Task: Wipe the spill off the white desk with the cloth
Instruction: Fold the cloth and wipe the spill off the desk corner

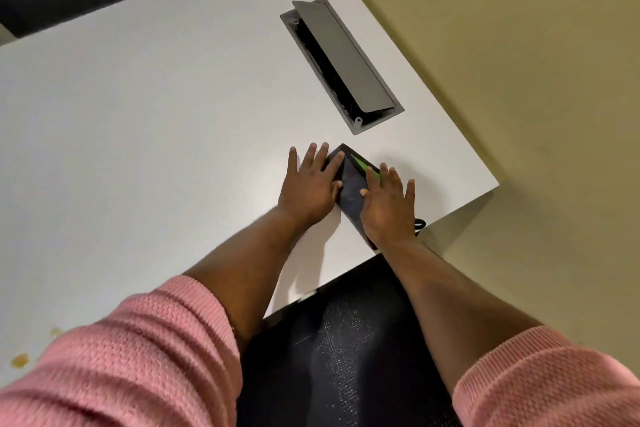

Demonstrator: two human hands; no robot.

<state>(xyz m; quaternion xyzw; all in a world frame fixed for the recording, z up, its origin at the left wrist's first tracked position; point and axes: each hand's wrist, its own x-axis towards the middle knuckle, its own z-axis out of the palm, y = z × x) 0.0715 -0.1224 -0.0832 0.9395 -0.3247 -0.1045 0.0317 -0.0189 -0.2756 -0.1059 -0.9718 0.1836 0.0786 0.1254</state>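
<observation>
A dark folded cloth (350,189) with a green stripe lies flat on the white desk (156,121) near its right front corner. My left hand (311,184) rests flat with fingers spread on the cloth's left edge. Flat on the cloth's right part is my right hand (389,206), its fingers also spread. Both hands press on the cloth rather than grip it. Brownish-yellow spill spots (19,360) sit at the desk's near left, and a further spill spot (55,332) shows partly behind my pink sleeve.
A grey cable-port box (341,62) with its lid tilted open is set into the desk behind the cloth. A black mesh chair (346,350) stands below the desk's front edge. A dark cord loop (419,224) hangs at the desk edge by my right hand.
</observation>
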